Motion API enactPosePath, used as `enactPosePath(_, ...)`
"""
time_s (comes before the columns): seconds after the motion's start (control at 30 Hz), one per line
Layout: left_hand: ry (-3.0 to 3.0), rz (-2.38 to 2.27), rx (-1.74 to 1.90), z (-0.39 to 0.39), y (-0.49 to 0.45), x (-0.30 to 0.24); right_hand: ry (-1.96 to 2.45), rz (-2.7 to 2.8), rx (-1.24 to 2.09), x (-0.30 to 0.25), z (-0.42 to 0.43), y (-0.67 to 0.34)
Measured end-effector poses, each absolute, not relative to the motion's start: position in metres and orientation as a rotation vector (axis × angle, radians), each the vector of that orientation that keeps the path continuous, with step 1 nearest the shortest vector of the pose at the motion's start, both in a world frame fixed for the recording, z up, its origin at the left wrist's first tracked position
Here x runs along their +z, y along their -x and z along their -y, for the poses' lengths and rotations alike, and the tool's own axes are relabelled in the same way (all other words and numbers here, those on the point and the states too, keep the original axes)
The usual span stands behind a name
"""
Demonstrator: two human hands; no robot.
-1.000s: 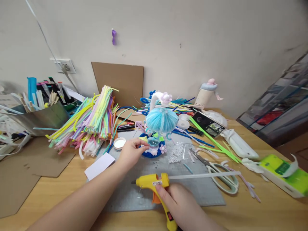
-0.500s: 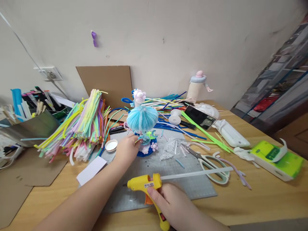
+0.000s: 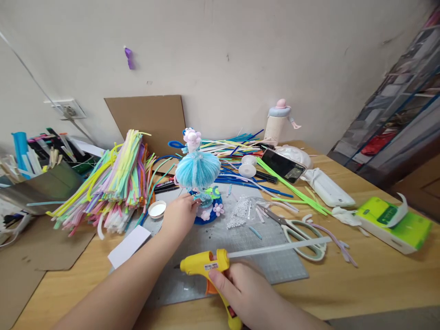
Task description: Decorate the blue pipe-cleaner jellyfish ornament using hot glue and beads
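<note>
My right hand point(image 3: 245, 286) is wrapped round the grip of a yellow hot glue gun point(image 3: 204, 264). Its nozzle points left, and a long clear glue stick point(image 3: 278, 247) sticks out of its back. My left hand point(image 3: 180, 213) reaches to the lower left side of a fuzzy pipe-cleaner ornament point(image 3: 197, 170). Its fingers are pinched together beside the light blue lower part, their tips partly hidden. The ornament stands upright, with a pale pink top, a round light blue middle and a dark blue base point(image 3: 206, 221) bearing pink flowers point(image 3: 217, 209).
A grey cutting mat point(image 3: 240, 266) lies beneath, with white beads point(image 3: 237, 213) in a clear bag and scissors point(image 3: 302, 236) at right. Bundled pipe cleaners point(image 3: 120, 178) and a small white-filled dish point(image 3: 157, 209) are left. A phone point(image 3: 282, 166) and tissue pack point(image 3: 393, 222) lie right.
The view has shifted slightly, so most things appear a little further left. My left hand stays at the ornament, and my right hand keeps the glue gun in nearly the same place.
</note>
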State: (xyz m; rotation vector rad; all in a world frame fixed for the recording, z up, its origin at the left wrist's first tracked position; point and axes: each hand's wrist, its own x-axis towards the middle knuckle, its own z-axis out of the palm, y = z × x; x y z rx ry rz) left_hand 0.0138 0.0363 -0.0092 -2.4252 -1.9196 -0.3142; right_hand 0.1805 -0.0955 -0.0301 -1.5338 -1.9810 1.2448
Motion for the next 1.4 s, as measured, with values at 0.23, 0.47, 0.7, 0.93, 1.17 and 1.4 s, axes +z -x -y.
enactPosePath(0.23,2.525,1.871,-0.412,-0.039,-0.004,-0.012,1.538,1.972,1.254,-0.033,0.096,-0.180)
enactPosePath(0.47,2.479,1.897,-0.494,-0.041,-0.004,-0.013,1.538,1.972,1.243,-0.036,0.096,-0.181)
enactPosePath(0.7,2.446,1.768,-0.347,-0.038,-0.006,-0.013,1.509,1.957,1.322,-0.039,0.097,-0.181)
enactPosePath(0.93,2.389,1.711,-0.265,-0.034,-0.007,-0.014,1.536,1.920,1.343,-0.037,0.097,-0.182)
enactPosePath(1.17,2.388,1.708,-0.235,-0.034,-0.006,-0.011,1.494,1.954,1.333,-0.035,0.097,-0.183)
enactPosePath(1.4,2.409,1.706,-0.238,-0.031,-0.004,-0.007,1.461,1.994,1.317,-0.034,0.096,-0.182)
